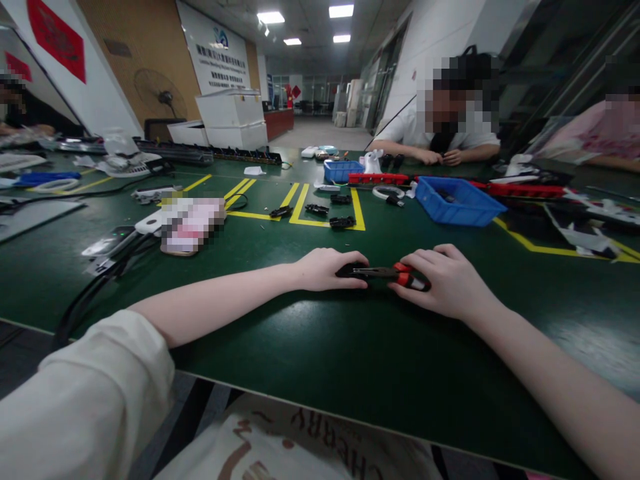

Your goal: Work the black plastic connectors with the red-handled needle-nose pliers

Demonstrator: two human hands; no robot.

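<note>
My right hand (445, 280) is closed around the red-and-black handles of a pair of pliers (404, 275). The dark jaws point left toward my left hand (324, 269). Between the thumb and fingers of that hand sits a small black part (346, 270), and the tips of the pliers reach it. Whether the jaws are clamped on the part, I cannot tell. Both hands are just above the green tabletop (310, 347). Beyond them, several similar black parts (342, 222) lie in and around a yellow-taped rectangle.
A blue bin (457, 201) and a smaller blue bin (343, 170) stand farther back, near red strips (379, 179). To the left lie a phone (193, 230) and black cables (107, 283). Across the table sits a person in white (480, 127).
</note>
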